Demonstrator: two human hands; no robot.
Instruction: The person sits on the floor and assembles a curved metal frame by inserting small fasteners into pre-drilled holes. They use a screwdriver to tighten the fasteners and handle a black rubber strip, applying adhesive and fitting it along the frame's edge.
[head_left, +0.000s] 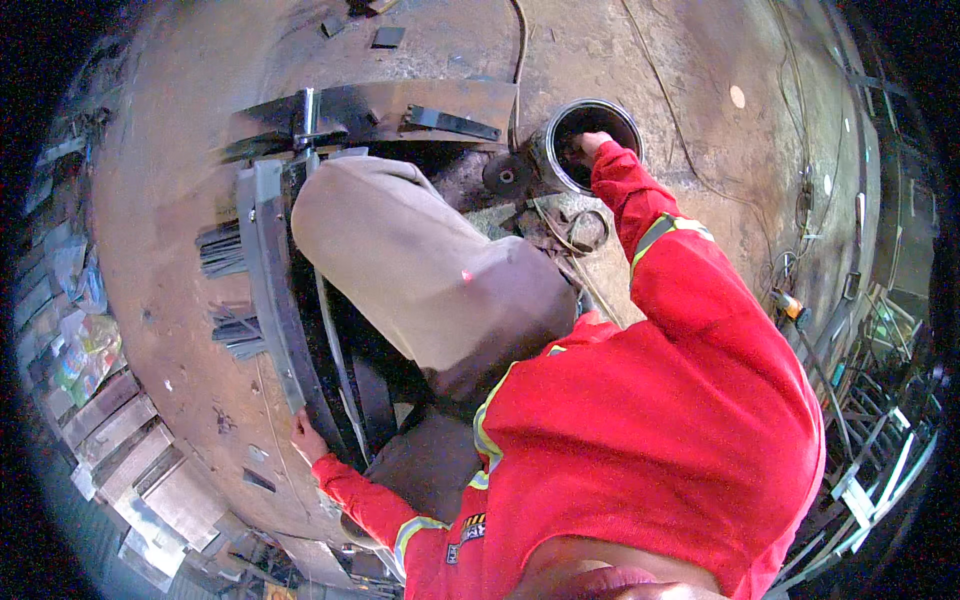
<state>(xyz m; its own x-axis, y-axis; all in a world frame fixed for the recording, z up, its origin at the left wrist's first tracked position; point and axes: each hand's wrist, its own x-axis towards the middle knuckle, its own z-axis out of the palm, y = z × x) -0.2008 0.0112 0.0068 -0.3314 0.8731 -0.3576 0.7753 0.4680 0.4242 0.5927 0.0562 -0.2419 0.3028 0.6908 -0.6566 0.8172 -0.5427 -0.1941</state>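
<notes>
My right hand reaches into the mouth of a round dark bucket-like container with a pale rim. Its fingers bend down into the dark inside, and their tips are hidden. Far to the left and nearer to me, my left hand grips the outer edge of a long grey steel bar near its close end. The bar runs away from me beside a dark lengthwise piece. At its far end stands a shiny metal rod clamp. My bent leg in grey trousers lies between the two hands.
A curved steel plate bears a dark slotted strip. Stacks of thin metal strips lie left of the bar. A dark disc and coiled cable lie near the container. An orange tool and metal frames are at right.
</notes>
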